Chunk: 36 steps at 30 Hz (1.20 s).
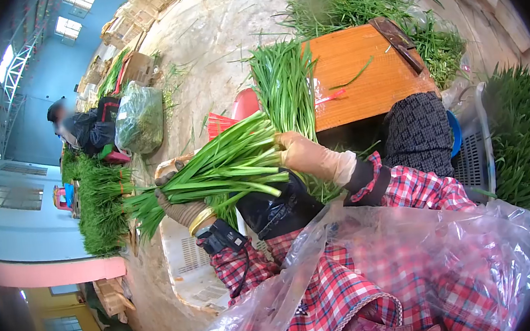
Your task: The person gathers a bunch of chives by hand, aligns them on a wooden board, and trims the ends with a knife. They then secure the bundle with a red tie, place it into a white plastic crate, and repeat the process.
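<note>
A loose bunch of garlic chives lies across the space between my hands, its pale stem ends to the right and leaf tips to the left. My left hand, in a brown knitted glove, is closed around the leafy part. At the stem ends is my right hand in a tan glove; its fingers are partly hidden behind the stems, so their grip does not show fully. Just beyond, a pile of cut chives rests along the left side of an orange wooden board.
Red strips lie near a red stool. A white crate stands below my left hand, another crate at right. Heaps of greens cover the floor beyond the board. A person sits farther off beside a filled plastic bag.
</note>
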Each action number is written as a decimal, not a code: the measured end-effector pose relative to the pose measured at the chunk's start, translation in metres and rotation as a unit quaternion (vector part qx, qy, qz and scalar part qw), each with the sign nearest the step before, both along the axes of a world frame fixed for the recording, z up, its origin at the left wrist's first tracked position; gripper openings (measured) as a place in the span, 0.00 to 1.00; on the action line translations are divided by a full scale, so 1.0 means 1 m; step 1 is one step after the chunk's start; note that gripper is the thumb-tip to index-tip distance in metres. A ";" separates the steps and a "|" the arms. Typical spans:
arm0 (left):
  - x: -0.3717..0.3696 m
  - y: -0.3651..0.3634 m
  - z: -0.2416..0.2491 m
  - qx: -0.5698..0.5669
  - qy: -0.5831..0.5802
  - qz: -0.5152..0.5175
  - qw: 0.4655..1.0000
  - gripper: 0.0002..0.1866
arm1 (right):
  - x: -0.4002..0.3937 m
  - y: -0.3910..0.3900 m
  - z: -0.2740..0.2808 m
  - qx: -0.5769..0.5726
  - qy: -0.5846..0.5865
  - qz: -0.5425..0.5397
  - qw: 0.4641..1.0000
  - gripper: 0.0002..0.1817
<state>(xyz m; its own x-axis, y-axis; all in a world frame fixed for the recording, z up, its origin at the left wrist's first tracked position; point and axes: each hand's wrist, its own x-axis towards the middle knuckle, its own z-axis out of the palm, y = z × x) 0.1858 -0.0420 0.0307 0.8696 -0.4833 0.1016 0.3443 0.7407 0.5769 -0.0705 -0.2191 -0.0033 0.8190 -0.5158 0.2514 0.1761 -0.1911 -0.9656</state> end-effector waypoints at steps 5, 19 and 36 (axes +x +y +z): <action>0.022 0.007 -0.030 0.203 0.044 0.057 0.977 0.24 | -0.015 0.014 0.042 -0.146 -0.057 -0.058 0.986 0.22; -0.011 -0.010 -0.021 0.155 0.112 0.059 0.980 0.19 | -0.003 0.003 0.035 0.102 -0.092 -0.080 0.987 0.15; -0.005 -0.005 -0.011 0.143 0.160 0.121 0.969 0.22 | -0.084 -0.035 0.047 -0.092 0.054 -0.041 0.993 0.15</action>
<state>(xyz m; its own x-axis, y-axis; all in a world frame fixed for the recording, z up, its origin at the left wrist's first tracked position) 0.1810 -0.0473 0.0197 0.9259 -0.2288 -0.3006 0.3753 0.6477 0.6631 -0.1542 -0.2542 0.0433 0.8034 -0.5357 0.2601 0.0495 -0.3752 -0.9256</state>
